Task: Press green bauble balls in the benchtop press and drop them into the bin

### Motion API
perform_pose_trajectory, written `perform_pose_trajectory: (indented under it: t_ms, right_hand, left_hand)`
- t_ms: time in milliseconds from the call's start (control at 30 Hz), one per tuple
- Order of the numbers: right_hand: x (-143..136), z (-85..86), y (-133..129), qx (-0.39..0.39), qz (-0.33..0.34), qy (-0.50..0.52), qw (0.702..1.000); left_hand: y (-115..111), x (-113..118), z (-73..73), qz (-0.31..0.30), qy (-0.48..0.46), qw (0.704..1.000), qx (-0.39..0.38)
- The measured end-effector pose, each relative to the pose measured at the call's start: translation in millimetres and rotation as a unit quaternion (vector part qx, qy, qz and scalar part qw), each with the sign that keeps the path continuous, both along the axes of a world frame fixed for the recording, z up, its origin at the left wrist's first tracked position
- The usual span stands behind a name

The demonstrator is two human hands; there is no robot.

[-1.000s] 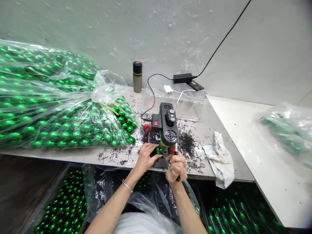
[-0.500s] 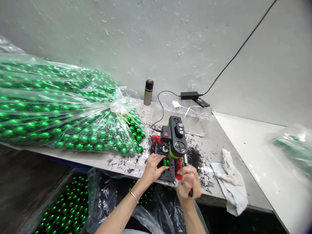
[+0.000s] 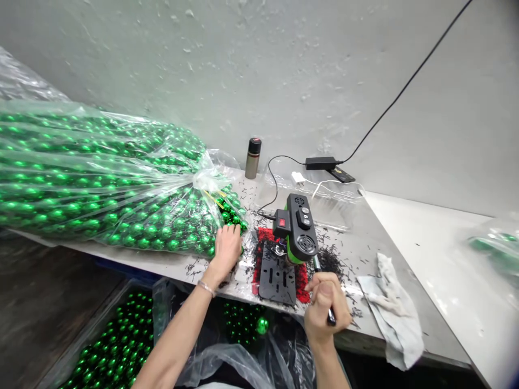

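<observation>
At the mouth of a clear plastic bag full of shiny green balls, my left hand reaches over the loose green balls, its fingers stretched forward and nothing visibly held. My right hand is wrapped round the lever handle of a small black and green press machine. Under the machine's head, the black slotted base plate carries no ball. One bright green ball shows below the table edge, over a bin of green balls.
Small black bits lie scattered around the machine on a red mat. A white cloth hangs over the front edge at right. Behind stand a bottle, a power adapter and cables.
My left hand has moved left from the base plate to the balls at the bag mouth. The ball has left the plate, and one now shows below the table edge. My right hand keeps its grip.
</observation>
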State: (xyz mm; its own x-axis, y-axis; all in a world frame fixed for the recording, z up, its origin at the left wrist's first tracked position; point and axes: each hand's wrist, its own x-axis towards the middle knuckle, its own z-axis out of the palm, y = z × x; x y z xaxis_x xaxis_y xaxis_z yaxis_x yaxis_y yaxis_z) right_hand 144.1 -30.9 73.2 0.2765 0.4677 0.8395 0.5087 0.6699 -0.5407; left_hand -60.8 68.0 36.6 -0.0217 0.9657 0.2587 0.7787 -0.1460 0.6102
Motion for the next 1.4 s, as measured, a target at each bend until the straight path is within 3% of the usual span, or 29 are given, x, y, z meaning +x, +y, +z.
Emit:
perform_pose_trajectory:
  t_ms: [100, 233, 300, 367, 433, 500, 600, 667, 767, 833, 933, 1033, 1200, 1400]
  right_hand:
    - [1, -0.1, -1, -0.008, 0.000, -0.015, 1.000]
    - [1, -2.0, -1, -0.007, -0.004, -0.017, 1.000]
    - [1, -2.3, -1, -0.005, -0.004, -0.016, 1.000]
    - [0, -1.3, -1, -0.008, -0.001, -0.018, 1.000]
    - [0, 0.5, -1, -0.007, 0.003, -0.020, 1.000]
    - [0, 1.7, -1, -0.005, 0.004, -0.024, 1.000]
    - [0, 1.6, -1, -0.002, 0.000, -0.026, 1.000]
    - [-1, 1.5, -1, -0.002, -0.003, -0.025, 1.000]
    - [-1, 6.3, 0, -0.004, -0.003, -0.022, 1.000]
    - [-1, 14.0, 0, -0.015, -0.005, -0.016, 1.000]
    - [-1, 27.6, 3, -0.034, -0.010, -0.010, 0.999]
    - [-1, 35.2, 5, -0.039, -0.020, -0.014, 0.999]
    - [-1, 32.9, 6, -0.019, -0.024, -0.025, 0.999]
    - [-1, 31.1, 5, -0.010, -0.018, -0.038, 0.999]
  left_hand:
    - [32, -3, 3.9, -0.002, 0.049, 0.998, -0.049]
    - [42, -9, 5.6, -0.018, 0.063, 0.994, -0.089]
    - [39, -14, 9.0, -0.031, 0.013, 0.994, -0.106]
    - [33, -19, 13.9, -0.060, -0.135, 0.981, -0.126]
    - [22, -21, 18.6, -0.094, -0.330, 0.925, -0.163]
    - [7, -18, 21.2, -0.111, -0.487, 0.839, -0.216]
    - [-16, -3, 19.1, -0.096, -0.621, 0.723, -0.287]
    - [-29, 10, 14.1, -0.067, -0.663, 0.677, -0.311]
    - [-41, 29, 4.7, -0.019, -0.688, 0.647, -0.328]
    - [-44, 38, -1.2, -0.002, -0.686, 0.648, -0.331]
    - [-45, 46, -8.1, -0.004, -0.657, 0.678, -0.329]
    - [-47, 48, -11.7, -0.035, -0.603, 0.730, -0.318]
    - [-51, 49, -14.8, -0.091, -0.488, 0.820, -0.284]
    - [-48, 55, -30.0, -0.133, -0.451, 0.844, -0.260]
